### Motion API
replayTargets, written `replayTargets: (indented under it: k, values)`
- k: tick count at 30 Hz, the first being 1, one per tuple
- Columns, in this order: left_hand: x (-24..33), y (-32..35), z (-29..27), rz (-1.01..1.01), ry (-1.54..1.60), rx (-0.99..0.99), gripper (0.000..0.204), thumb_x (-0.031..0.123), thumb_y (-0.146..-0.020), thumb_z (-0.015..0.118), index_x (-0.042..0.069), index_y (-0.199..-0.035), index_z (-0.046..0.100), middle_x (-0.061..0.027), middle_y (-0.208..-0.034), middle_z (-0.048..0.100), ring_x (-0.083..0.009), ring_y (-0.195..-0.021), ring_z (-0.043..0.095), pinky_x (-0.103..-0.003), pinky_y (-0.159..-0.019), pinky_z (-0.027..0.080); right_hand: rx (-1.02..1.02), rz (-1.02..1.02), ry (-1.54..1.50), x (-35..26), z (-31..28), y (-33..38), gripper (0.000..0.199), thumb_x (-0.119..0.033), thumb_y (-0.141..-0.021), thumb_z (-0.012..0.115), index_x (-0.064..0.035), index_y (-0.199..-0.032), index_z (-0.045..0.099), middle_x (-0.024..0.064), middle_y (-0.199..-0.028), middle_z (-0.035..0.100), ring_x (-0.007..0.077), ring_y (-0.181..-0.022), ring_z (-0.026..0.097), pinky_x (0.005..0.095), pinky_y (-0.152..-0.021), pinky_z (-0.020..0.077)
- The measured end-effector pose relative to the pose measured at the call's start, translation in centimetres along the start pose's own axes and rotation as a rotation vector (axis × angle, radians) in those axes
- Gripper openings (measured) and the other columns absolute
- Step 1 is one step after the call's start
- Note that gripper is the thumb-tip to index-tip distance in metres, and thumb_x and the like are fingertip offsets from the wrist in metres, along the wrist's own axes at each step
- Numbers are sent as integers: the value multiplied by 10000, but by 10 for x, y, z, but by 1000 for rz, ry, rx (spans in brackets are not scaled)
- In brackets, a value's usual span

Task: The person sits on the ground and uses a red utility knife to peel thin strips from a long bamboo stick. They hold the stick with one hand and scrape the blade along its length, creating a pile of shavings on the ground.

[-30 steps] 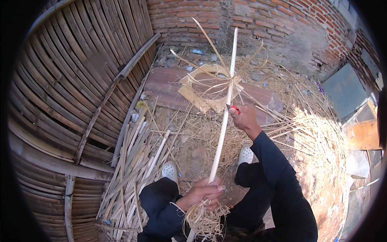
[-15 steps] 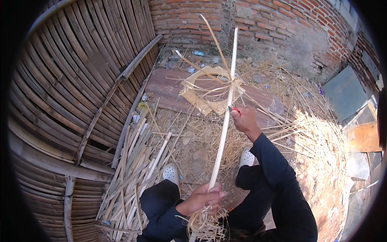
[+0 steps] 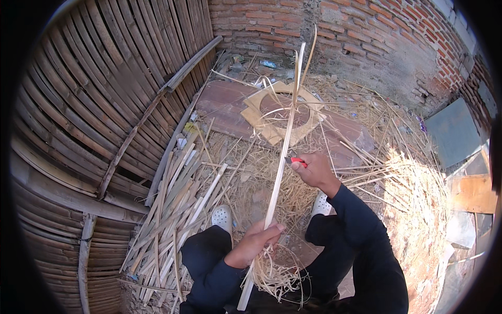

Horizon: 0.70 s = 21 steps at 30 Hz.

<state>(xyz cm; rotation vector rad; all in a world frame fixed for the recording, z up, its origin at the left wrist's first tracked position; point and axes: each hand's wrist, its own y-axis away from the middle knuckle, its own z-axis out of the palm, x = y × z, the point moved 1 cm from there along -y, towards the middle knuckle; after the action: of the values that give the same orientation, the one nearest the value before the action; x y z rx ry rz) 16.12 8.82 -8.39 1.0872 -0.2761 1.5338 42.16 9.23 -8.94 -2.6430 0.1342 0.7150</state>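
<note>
A long pale bamboo strip (image 3: 279, 180) runs upright through the middle of the view, tilted slightly right at its far end. My left hand (image 3: 255, 244) is closed around its lower part, with the near end sticking out below. A tangle of curled shavings (image 3: 274, 275) hangs just under that hand. My right hand (image 3: 320, 172) grips a red-handled knife (image 3: 298, 161), its short blade against the strip's right side. Thin slivers (image 3: 312, 47) peel away near the strip's far end.
A square board with a round hole (image 3: 273, 137) lies on a reddish-brown slab (image 3: 222, 102) behind the strip. Split bamboo strips (image 3: 167, 230) are piled at left, beside a bamboo-slat wall (image 3: 104, 104). A brick wall (image 3: 361, 36) stands behind; shavings (image 3: 413, 188) cover the ground.
My right hand and the knife have moved nearer to me along the strip. More of the strip's near end shows below my left hand, and the far slivers have swung closer to it.
</note>
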Motion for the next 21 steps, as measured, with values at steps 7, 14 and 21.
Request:
replayTargets:
  k: [7, 14, 21]
  values:
    - [25, 8, 8, 48, 98, 51, 200, 156, -947, 536, 140, -822, 380, 43, -586, 327, -68, -444, 317, -251, -418, 314, -61, -314, 106, -56, 16, 21, 527, -620, -755, 635, -115, -606, 610, 70, -513, 553, 271, -462, 577, 384, -440, 432]
    - [24, 10, 3, -20, 113, -33, 227, 101, -933, 540, 157, -820, 352, 38, -585, 332, -75, -456, 327, -255, -430, 303, 13, -246, 33, -40, 17, 18, 621, -672, -769, 581, -96, -555, 487, 84, -472, 462, 298, -430, 518, 406, -415, 380]
    - [19, 7, 7, 20, 57, -10, 279, 54, -908, 563, 165, -809, 328, 37, -591, 350, -75, -463, 334, -253, -442, 318, 99, -498, 130, -40, 8, 13, 638, -713, -649, 659, -114, -565, 456, 41, -474, 418, 256, -434, 495, 373, -444, 390]
